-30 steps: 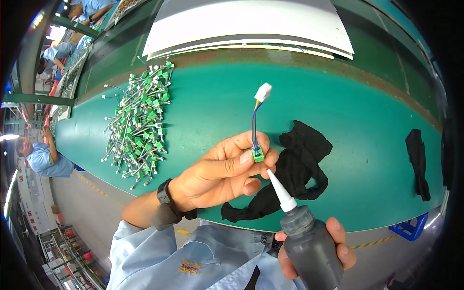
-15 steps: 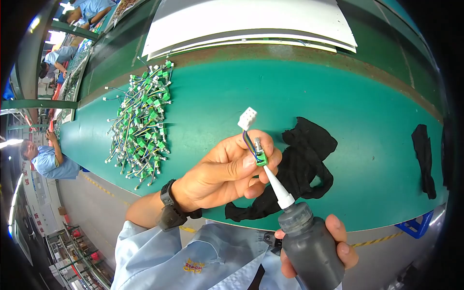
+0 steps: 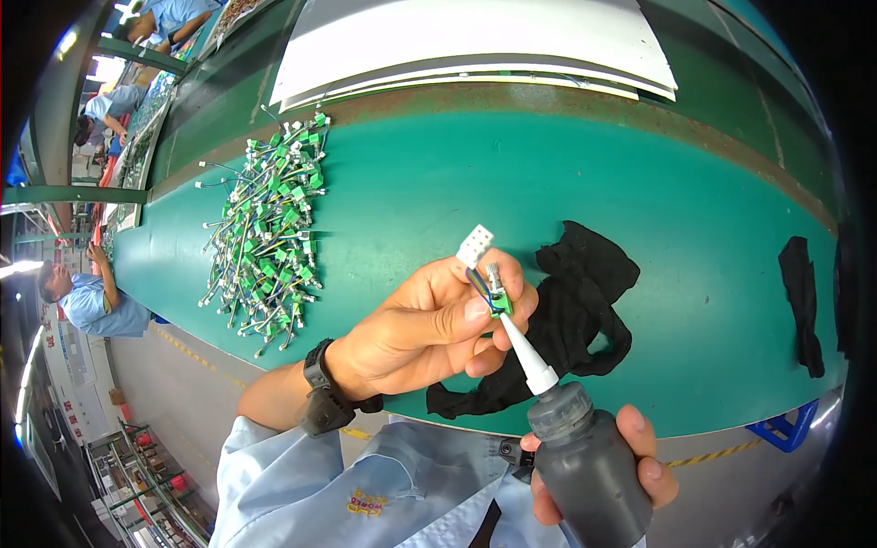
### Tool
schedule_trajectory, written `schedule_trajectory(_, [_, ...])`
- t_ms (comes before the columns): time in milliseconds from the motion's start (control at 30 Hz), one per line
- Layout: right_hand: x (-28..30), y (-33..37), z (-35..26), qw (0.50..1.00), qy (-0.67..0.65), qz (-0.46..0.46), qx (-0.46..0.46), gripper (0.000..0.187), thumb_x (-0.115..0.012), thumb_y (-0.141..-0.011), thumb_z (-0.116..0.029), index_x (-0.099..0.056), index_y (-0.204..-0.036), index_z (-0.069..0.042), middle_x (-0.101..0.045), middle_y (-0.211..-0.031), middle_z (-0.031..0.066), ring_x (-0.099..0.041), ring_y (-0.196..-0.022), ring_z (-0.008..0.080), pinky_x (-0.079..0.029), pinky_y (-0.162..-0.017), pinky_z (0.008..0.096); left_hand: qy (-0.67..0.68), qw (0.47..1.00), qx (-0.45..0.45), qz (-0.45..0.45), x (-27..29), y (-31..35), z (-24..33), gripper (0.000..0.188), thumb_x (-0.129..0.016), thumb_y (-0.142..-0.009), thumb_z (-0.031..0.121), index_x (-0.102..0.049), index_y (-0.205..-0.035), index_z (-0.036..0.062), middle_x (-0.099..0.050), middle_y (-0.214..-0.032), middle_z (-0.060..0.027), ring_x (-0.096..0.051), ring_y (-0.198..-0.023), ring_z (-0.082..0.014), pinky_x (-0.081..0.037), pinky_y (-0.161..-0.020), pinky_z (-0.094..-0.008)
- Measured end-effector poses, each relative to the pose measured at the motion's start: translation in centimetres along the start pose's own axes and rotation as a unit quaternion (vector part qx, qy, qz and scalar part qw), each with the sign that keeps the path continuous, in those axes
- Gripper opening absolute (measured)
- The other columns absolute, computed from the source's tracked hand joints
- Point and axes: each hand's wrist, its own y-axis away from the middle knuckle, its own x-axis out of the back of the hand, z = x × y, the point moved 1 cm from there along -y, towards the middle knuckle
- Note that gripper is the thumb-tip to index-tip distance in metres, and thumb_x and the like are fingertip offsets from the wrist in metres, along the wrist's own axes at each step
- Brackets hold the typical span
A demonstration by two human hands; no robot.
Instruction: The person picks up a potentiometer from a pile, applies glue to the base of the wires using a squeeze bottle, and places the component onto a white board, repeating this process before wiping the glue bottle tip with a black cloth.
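Observation:
Between the thumb and fingers of my left hand [image 3: 438, 320] is a small green potentiometer [image 3: 501, 302] with a ribbed metal shaft. Short dark wires run from it to a white plug connector [image 3: 476, 246] standing above my fingertips. My right hand [image 3: 644, 461] is wrapped round a dark grey squeeze bottle [image 3: 594, 479], tilted up to the left. Its white cone nozzle [image 3: 528, 354] has its tip at the lower edge of the green body. Whether any liquid comes out is too small to tell.
A heap of similar wired green parts [image 3: 269, 228] lies left on the green tabletop [image 3: 411, 173]. Black cloth [image 3: 585, 301] lies behind my hands, with another black strip [image 3: 801, 306] far right. White boards [image 3: 475, 46] lie at the back. A co-worker [image 3: 96, 297] sits at the left.
The white connector has dropped slightly and swung a little to the right. The green part has turned slightly in my left fingers. Bottle and right hand have barely moved.

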Motion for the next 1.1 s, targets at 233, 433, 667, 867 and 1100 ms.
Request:
schedule_trajectory(233, [-0.3, -0.3, 0.4, 0.999, 0.008, 0.02, 0.042, 0.053, -0.045, -0.093, -0.048, -0.045, -0.125, -0.006, -0.037, -0.12, 0.0282, -0.064, -0.076, 0.0315, -0.052, -0.041, 0.0287, 0.003, 1.0, -0.002, 0.001, -0.1, 0.0, 0.0, 0.027, -0.063, -0.087, 0.014, -0.047, -0.106, 0.0048, -0.045, -0.095, -0.0078, -0.045, -0.069, -0.0132, -0.039, -0.052, -0.0213])
schedule_trajectory(433, [-0.5, -0.2, 0.3, 0.998, 0.021, 0.044, 0.04, 0.053, -0.046, -0.092, -0.05, -0.048, -0.122, -0.006, -0.041, -0.116, 0.0288, -0.064, -0.074, 0.0309, -0.052, -0.043, 0.0289, -0.001, 1.0, -0.001, -0.003, 0.0, 0.0, -0.1, 0.027, -0.063, -0.087, 0.014, -0.047, -0.106, 0.005, -0.045, -0.095, -0.0076, -0.045, -0.067, -0.0126, -0.039, -0.053, -0.0213])
schedule_trajectory(667, [-0.6, -0.3, 0.2, 0.999, 0.022, 0.028, 0.029, 0.054, -0.045, -0.092, -0.05, -0.048, -0.122, -0.006, -0.045, -0.111, 0.029, -0.062, -0.073, 0.03, -0.051, -0.046, 0.0275, -0.003, 1.0, 0.004, -0.003, 0.1, 0.1, 0.0, 0.027, -0.063, -0.087, 0.014, -0.047, -0.106, 0.0049, -0.045, -0.095, -0.0077, -0.045, -0.068, -0.0125, -0.039, -0.053, -0.0211])
schedule_trajectory(867, [1.7, -0.2, 1.2, 0.954, 0.044, -0.268, 0.125, 0.051, -0.049, -0.094, -0.037, -0.039, -0.129, -0.002, -0.051, -0.118, 0.021, -0.063, -0.084, 0.02, -0.05, -0.064, 0.0186, -0.014, 1.0, 0.002, 0.009, 0.2, 0.2, 0.1, 0.027, -0.063, -0.087, 0.014, -0.046, -0.107, 0.0047, -0.046, -0.095, -0.0081, -0.045, -0.07, -0.0123, -0.04, -0.054, -0.0207])
schedule_trajectory(1100, [0.6, -0.4, 1.2, 0.974, 0.102, -0.009, 0.202, 0.047, -0.047, -0.092, -0.047, -0.05, -0.122, -0.012, -0.049, -0.105, 0.0275, -0.061, -0.073, 0.0292, -0.051, -0.054, 0.0266, -0.01, 1.0, 0.004, 0.003, -0.2, 0.0, 0.0, 0.028, -0.064, -0.087, 0.015, -0.046, -0.107, 0.0047, -0.046, -0.094, -0.0085, -0.045, -0.071, -0.0123, -0.04, -0.054, -0.0205])
